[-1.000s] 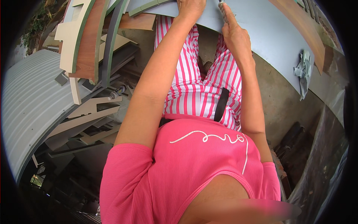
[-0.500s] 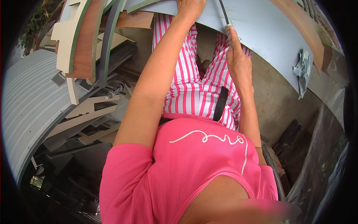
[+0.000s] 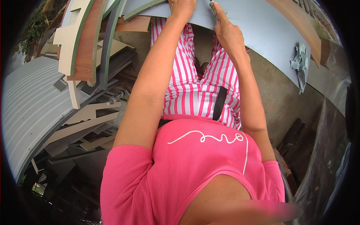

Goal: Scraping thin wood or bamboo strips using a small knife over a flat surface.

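Note:
My right hand [image 3: 229,35] is closed around the pale handle [image 3: 214,10] of a slim, dark-shafted tool, its index finger lying along the handle. Most of the shaft is cut off by the top edge. My left hand [image 3: 183,8] is at the top edge, over the near side of a pale blue-grey board [image 3: 258,32]. Its fingers run out of view, so what they hold or press cannot be seen. Just left of it, a narrow green segmented strip [image 3: 144,10] lies along the board.
Curved, green-edged panels [image 3: 84,48] stack up at the left, with offcuts [image 3: 82,123] and a small bottle [image 3: 115,97] below. Beside them is a corrugated metal sheet [image 3: 33,101]. A crumpled grey-green cloth [image 3: 300,63] hangs over the board's right end, near a brown wooden strip [image 3: 300,26].
My right hand has moved up and to the left, taking the tool mostly out of view. My left hand has shifted slightly left and upward.

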`<state>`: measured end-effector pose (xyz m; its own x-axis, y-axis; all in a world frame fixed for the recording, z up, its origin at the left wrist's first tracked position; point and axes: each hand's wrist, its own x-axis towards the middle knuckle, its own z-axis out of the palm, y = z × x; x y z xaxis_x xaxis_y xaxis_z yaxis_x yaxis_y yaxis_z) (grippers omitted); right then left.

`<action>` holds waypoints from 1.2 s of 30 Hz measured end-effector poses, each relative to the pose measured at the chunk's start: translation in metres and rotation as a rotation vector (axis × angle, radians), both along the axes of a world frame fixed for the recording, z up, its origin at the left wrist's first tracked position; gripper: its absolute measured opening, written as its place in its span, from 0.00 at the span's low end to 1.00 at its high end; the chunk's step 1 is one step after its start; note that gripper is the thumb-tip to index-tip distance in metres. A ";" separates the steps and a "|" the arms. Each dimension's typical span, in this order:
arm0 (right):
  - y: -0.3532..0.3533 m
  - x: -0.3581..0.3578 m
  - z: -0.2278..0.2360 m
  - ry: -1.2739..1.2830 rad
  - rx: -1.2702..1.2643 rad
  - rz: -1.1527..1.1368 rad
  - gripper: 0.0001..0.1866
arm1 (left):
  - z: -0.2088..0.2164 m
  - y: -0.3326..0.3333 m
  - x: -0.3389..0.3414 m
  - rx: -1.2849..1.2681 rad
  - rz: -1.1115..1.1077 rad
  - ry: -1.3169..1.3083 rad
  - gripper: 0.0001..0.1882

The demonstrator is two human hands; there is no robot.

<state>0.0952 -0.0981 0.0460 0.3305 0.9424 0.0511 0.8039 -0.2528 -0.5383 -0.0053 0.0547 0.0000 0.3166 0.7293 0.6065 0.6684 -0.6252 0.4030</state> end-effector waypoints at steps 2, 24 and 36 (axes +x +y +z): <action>-0.023 -0.009 0.006 0.014 -0.019 0.011 0.32 | -0.003 0.002 -0.007 0.003 0.011 -0.002 0.07; -0.043 -0.008 0.000 -0.026 0.042 0.030 0.33 | 0.000 -0.002 -0.004 -0.015 -0.010 -0.030 0.07; 0.018 -0.004 0.004 -0.001 -0.040 0.025 0.26 | 0.001 -0.006 -0.002 0.005 0.020 -0.022 0.07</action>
